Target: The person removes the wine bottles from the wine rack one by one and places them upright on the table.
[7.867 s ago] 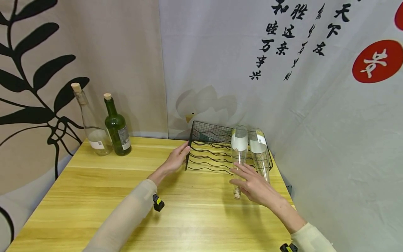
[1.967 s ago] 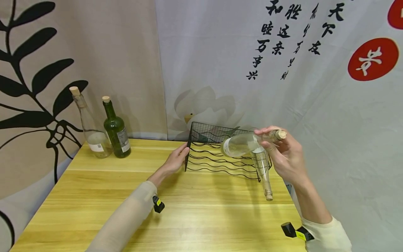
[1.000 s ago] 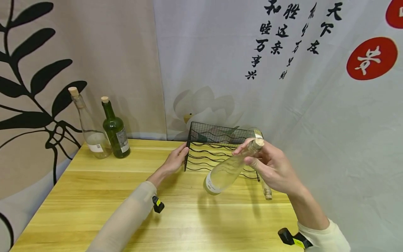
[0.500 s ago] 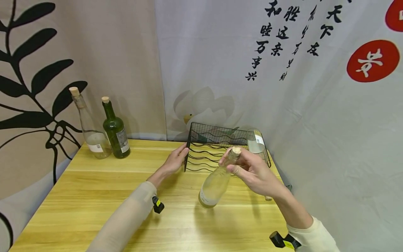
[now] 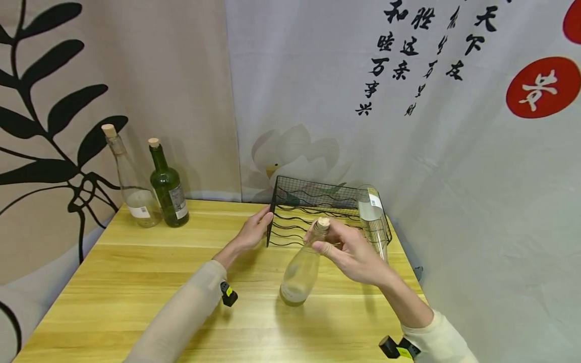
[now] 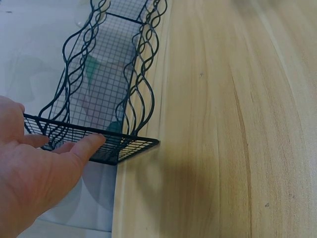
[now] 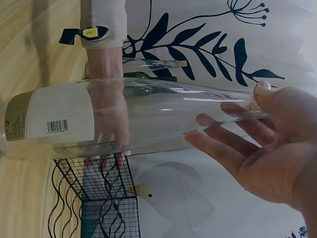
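Note:
My right hand (image 5: 351, 252) pinches a clear glass bottle (image 5: 299, 277) by its neck, just below the cork (image 5: 323, 222). The bottle leans, base low and toward the left, over the table in front of the rack. In the right wrist view its white barcode label (image 7: 57, 116) shows. My left hand (image 5: 250, 232) holds the left end of a black wire wine rack (image 5: 313, 214), thumb and fingers at the mesh end panel (image 6: 114, 145). Another clear bottle (image 5: 372, 214) lies in the rack's right end, partly hidden behind my right hand.
At the table's back left stand a corked clear bottle (image 5: 136, 194) and a corked green bottle (image 5: 168, 184). The wooden table (image 5: 254, 322) backs onto a curtain (image 5: 190, 101) printed with leaves and characters. Its right edge lies close beside the rack.
My right hand has lifted a clear bottle out of the rack, turned it base-down and brought it forward and left. My left hand stays at the rack's end.

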Demonstrator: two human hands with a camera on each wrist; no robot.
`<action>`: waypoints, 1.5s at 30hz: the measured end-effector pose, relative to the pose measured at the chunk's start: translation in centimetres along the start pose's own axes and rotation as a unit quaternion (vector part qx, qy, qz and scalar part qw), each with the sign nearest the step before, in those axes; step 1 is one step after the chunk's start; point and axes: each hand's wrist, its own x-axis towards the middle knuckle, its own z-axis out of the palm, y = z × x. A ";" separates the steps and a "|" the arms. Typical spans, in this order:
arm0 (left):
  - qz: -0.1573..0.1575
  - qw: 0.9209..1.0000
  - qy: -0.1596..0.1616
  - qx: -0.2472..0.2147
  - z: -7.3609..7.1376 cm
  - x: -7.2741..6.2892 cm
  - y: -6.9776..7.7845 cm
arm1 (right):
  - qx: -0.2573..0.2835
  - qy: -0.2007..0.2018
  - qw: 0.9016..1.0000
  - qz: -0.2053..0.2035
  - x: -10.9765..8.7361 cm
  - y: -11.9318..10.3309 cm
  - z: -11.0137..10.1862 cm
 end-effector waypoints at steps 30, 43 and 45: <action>0.004 1.000 0.001 -0.008 0.0 0.1 -0.2 | -0.025 -0.004 0.999 0.020 0.6 1.8 1.5; 0.006 1.000 0.002 0.001 0.0 0.0 -0.1 | -0.016 -0.006 1.000 0.023 0.9 2.1 1.4; 0.007 1.000 0.001 0.001 0.0 -0.1 -0.1 | -0.016 -0.010 0.999 0.029 0.9 2.2 1.3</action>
